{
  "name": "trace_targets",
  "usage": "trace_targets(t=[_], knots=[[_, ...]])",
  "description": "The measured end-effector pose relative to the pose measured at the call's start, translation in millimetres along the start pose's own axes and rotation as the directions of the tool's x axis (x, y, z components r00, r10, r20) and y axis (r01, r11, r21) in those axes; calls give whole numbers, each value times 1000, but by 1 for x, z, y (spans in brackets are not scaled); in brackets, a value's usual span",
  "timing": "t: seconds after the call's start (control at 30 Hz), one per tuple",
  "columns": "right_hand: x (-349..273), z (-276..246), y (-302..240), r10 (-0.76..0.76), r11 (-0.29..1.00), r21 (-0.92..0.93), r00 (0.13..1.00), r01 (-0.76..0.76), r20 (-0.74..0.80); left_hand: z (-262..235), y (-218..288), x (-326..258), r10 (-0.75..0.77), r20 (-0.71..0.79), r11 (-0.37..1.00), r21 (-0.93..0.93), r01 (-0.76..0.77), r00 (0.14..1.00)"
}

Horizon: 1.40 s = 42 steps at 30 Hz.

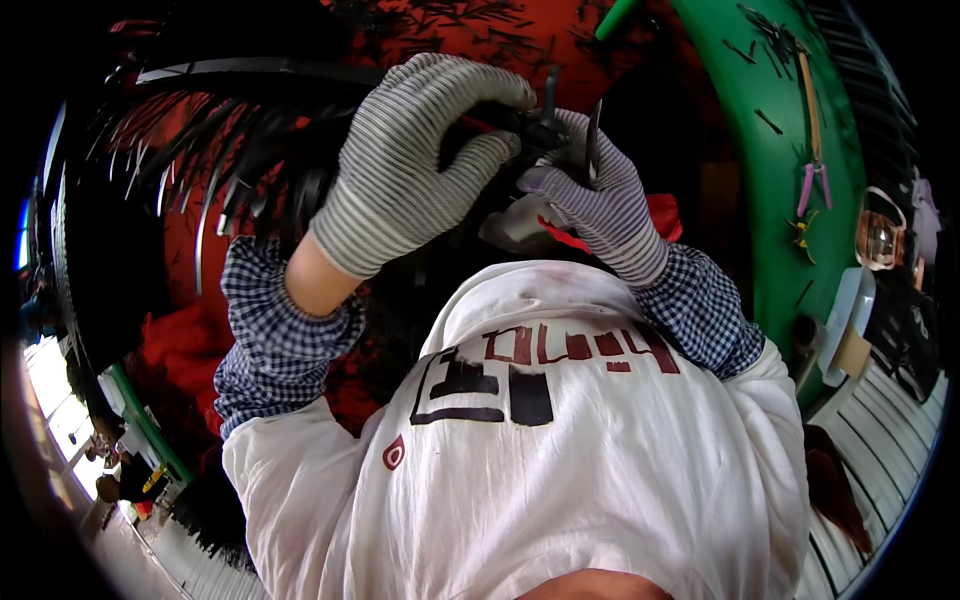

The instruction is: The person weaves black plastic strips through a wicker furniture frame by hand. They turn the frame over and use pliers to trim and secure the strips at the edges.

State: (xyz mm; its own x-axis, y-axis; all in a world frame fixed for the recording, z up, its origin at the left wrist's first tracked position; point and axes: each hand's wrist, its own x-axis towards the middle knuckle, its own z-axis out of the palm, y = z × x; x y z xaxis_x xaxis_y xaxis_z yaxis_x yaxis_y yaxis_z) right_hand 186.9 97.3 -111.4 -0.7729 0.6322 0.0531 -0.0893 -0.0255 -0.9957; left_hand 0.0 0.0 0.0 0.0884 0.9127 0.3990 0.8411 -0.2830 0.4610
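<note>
My left hand [415, 160], in a grey striped glove, curls around the end of a long black fringed strip [255, 68]. The strip runs out to the left, with many thin black strands [185, 125] hanging from it. Close on the right, my right hand [605, 195], in a matching glove, is closed on a tool with a dark curved blade [594, 135] rising past the fingers. Between both hands sits a dark black piece [540, 128], its shape hard to make out. The tool's handle is hidden in my right hand.
Black scraps [460, 15] litter the red surface at the back. On the green table [720, 60] at right lie pink-handled pliers [814, 185], a small yellow tool [802, 235] and more black scraps. A glass-like cup [882, 235] and a white container [848, 320] stand beyond.
</note>
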Motion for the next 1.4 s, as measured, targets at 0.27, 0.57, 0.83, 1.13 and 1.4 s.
trace_targets(t=[0.27,0.57,0.83,1.13,1.4], knots=[[10,-10,-7,-395,819,-450,919,355,5,-176,22,-9,74,55,962,259,-86,996],[-3,-37,-14,-313,893,-345,950,289,-16,-92,-94,37,-375,509,923,278,264,775],[-13,-115,-6,-295,947,-115,953,301,71,-30,7,43,-454,302,837,468,285,838],[-6,-151,3,-330,936,-63,923,348,197,-13,57,42,-705,322,694,496,521,632],[13,-163,25,-241,964,119,970,237,26,-49,38,151,-625,387,763,115,637,678]])
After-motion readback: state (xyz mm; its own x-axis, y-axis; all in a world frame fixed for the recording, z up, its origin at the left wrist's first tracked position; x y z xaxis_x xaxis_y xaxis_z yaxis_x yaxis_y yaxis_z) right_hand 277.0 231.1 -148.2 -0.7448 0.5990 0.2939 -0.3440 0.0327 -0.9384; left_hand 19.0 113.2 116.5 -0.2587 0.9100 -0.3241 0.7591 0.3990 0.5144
